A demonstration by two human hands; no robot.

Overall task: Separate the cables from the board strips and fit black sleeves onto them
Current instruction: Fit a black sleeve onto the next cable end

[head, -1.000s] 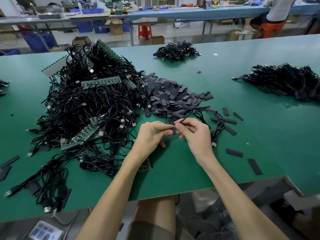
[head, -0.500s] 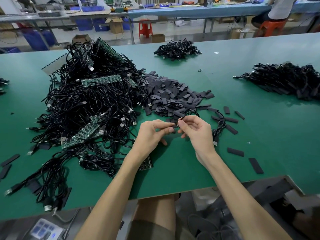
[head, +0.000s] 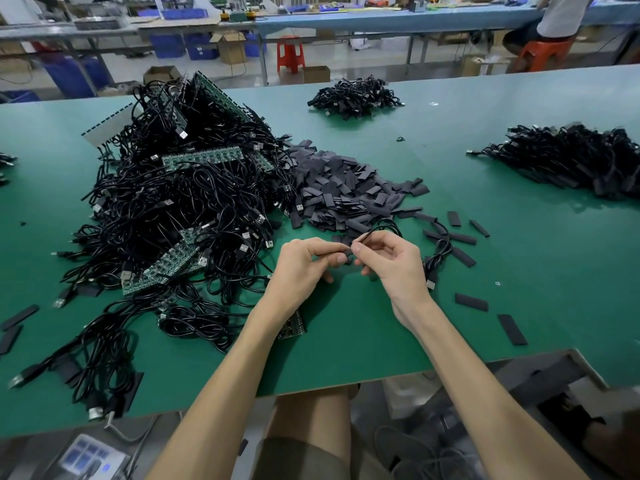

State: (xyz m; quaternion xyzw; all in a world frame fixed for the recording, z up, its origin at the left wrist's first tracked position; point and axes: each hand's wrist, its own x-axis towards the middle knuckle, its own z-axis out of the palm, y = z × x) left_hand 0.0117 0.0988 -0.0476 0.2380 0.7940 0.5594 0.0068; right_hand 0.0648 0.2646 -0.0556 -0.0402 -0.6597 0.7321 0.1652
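At a green bench (head: 540, 258), our left hand (head: 304, 263) pinches a black sleeve (head: 347, 251) in a tight grip, and our right hand (head: 393, 263) pinches a cable (head: 384, 224) by its end at the sleeve's mouth. We judge much work remains: a large tangle of cables on board strips (head: 180, 209) lies left of a heap of loose sleeves (head: 343, 188), with sleeved cables (head: 571, 161) piled far right. Beyond, blue bins (head: 166, 45) hide their contents.

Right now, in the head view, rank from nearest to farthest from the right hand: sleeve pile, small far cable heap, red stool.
1. Sleeve pile, just beyond the right hand.
2. Small cable heap, far across the table.
3. Red stool, past the table's far edge.
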